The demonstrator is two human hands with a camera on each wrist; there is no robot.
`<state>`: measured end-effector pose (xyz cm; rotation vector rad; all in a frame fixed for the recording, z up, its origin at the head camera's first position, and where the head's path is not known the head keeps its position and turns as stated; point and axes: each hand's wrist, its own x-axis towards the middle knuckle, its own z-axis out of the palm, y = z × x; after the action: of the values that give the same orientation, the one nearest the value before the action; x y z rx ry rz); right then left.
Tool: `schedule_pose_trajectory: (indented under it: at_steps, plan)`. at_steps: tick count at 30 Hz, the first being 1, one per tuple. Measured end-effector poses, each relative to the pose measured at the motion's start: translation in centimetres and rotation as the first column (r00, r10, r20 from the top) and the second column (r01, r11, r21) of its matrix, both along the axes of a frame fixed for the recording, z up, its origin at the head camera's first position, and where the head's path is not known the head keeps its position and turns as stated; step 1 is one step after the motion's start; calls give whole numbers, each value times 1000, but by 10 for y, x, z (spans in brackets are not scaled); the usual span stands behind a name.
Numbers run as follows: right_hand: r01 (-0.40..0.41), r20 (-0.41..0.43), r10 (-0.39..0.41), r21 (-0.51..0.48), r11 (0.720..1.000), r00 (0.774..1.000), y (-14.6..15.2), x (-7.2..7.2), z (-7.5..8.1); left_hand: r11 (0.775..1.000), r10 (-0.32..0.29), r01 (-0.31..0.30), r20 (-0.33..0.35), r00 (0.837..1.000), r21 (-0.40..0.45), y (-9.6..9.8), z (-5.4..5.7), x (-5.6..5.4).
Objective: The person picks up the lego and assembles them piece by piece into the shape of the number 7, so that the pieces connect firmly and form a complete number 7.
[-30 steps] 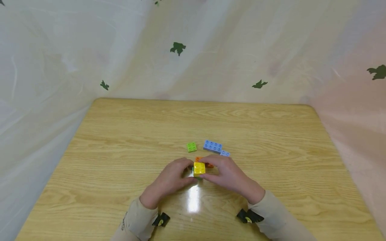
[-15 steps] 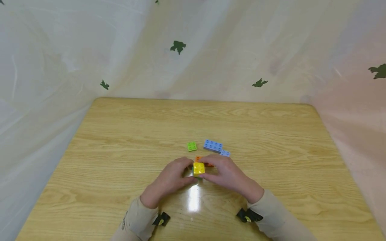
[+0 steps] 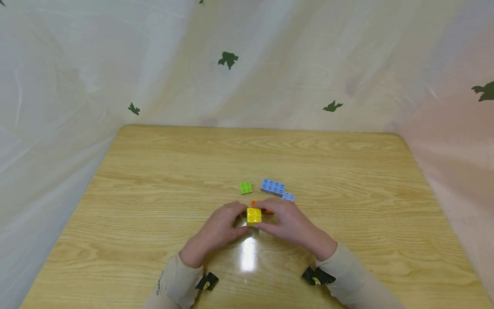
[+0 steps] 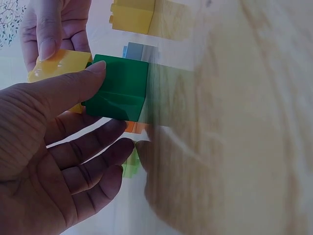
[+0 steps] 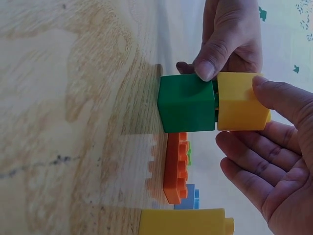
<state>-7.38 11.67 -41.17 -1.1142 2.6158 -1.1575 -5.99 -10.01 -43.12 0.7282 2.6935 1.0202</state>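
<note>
My left hand (image 3: 221, 226) pinches a green toy brick (image 4: 120, 88) between thumb and fingers; the brick stands on the table. Over it my right hand (image 3: 295, 223) holds a yellow toy brick (image 3: 254, 216), its thumb against the side. In the right wrist view a narrow gap with green studs shows between the two bricks, so the yellow one is not flush. From the head view the yellow brick covers most of the green one. Just behind them an orange brick (image 5: 175, 169) lies on the table, partly hidden by my right hand in the head view.
Farther back lie a lime-green brick (image 3: 245, 187), a long blue brick (image 3: 272, 186) and a smaller light blue brick (image 3: 288, 196). A second yellow brick (image 5: 181, 223) stands near my right hand. A pale curtain (image 3: 270, 86) hangs behind the wooden table (image 3: 154, 163).
The yellow brick has shifted slightly left over the green one, whose left edge showed before and is now covered. Both hands stay almost in place.
</note>
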Motion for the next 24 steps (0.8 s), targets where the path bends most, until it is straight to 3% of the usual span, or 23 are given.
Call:
schedule_pose_trajectory:
  at_steps: [8,16,24]
  plan:
    - [-8,-15,8,-7,1000,1000,-2,0,0,1000,8,-8,-4,1000,17,0,2,1]
    - [0,22,0,11,1000,1000,-2,0,-1,1000,3,-3,-12,1000,5,0,4,-1]
    - [-6,-12,6,40,999,1000,-2,-1,-2,1000,9,-9,-2,1000,-10,0,4,-2]
